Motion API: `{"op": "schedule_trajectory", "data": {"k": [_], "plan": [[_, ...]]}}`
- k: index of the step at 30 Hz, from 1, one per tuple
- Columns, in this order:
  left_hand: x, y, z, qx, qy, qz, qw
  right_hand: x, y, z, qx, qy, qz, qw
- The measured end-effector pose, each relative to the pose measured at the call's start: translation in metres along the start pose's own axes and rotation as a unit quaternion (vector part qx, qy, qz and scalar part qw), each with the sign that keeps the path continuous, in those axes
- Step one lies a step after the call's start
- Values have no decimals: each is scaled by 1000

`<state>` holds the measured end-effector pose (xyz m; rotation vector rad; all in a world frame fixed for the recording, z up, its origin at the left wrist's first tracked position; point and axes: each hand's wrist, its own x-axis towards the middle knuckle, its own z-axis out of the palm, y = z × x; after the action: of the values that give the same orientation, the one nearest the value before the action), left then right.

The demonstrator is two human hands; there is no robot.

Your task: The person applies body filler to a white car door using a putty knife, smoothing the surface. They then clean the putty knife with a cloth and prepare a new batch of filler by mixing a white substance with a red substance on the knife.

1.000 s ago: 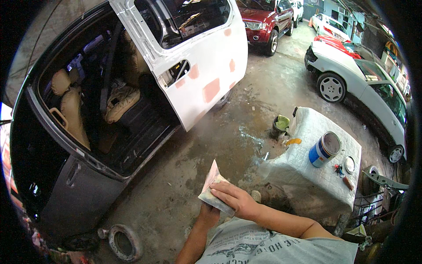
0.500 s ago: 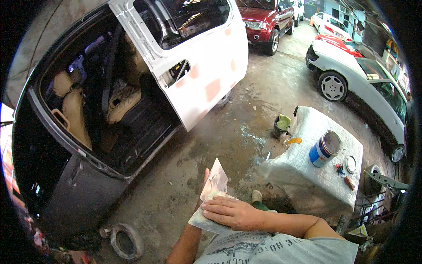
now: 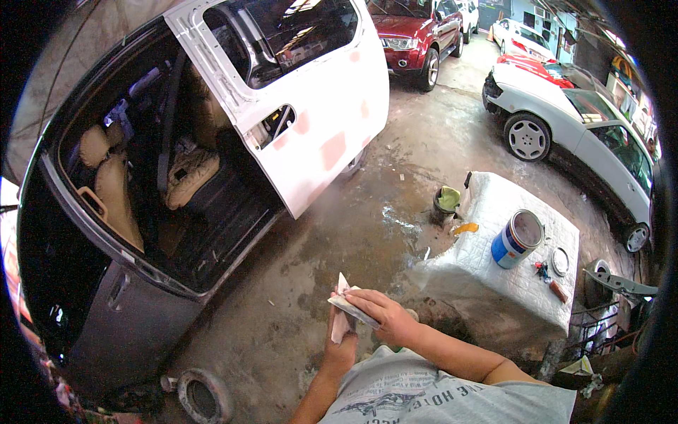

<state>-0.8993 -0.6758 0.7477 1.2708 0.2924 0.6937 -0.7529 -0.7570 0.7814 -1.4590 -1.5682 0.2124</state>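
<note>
My left hand point(image 3: 340, 355) grips a flat, thin plate point(image 3: 342, 329) with pinkish-white smears, its pointed corner standing upward. Fingers stretched along it, my right hand point(image 3: 387, 316) holds a second flat pale piece point(image 3: 361, 315) with a whitish face. The two pieces cross and touch in front of my shirt. My left fingers are partly hidden behind them, and I cannot tell exactly what kind of sheets these are.
Left stands a van with an open doorway and a white sliding door point(image 3: 325, 106) with pinkish patches. A covered table point(image 3: 487, 283) at right bears a blue-banded can point(image 3: 518, 239), a lid and small tools. A dark bucket point(image 3: 446, 203) sits beside it. Cars stand behind; a ring-shaped part point(image 3: 203, 397) lies lower left.
The right piece has swung from lying low and flat to a tilted position higher up, across the left plate. Both hands have moved slightly right, and the view has shifted a little.
</note>
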Motion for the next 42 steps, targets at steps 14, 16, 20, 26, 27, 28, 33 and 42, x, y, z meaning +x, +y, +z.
{"op": "schedule_trajectory", "data": {"k": [14, 16, 20, 26, 27, 28, 33, 42], "plan": [[7, 5, -19, 121, -70, 32, 990, -1, 3, 12, -3, 1, -39, 999], [5, 7, -8, 94, -50, 8, 994, -1, 11, 12, -6, 18, -9, 1000], [14, 10, -7, -87, 3, -94, 992, -16, 16, 17, -4, -11, -74, 997], [0, 7, 5, 122, -6, -35, 992, 11, 9, -2, 12, 34, 44, 998], [8, 26, 14, -63, 55, -107, 991, 0, 4, 5, 4, 12, -1, 1000], [7, 8, -3, -5, 18, -86, 996, 0, -12, 6, 1, -15, -48, 999], [14, -41, -23, 47, -40, -41, 997, 16, 6, -1, 25, 77, 81, 994], [-4, 0, -6, 140, -36, 26, 989, 6, 2, 8, -11, 75, 21, 997]]}}
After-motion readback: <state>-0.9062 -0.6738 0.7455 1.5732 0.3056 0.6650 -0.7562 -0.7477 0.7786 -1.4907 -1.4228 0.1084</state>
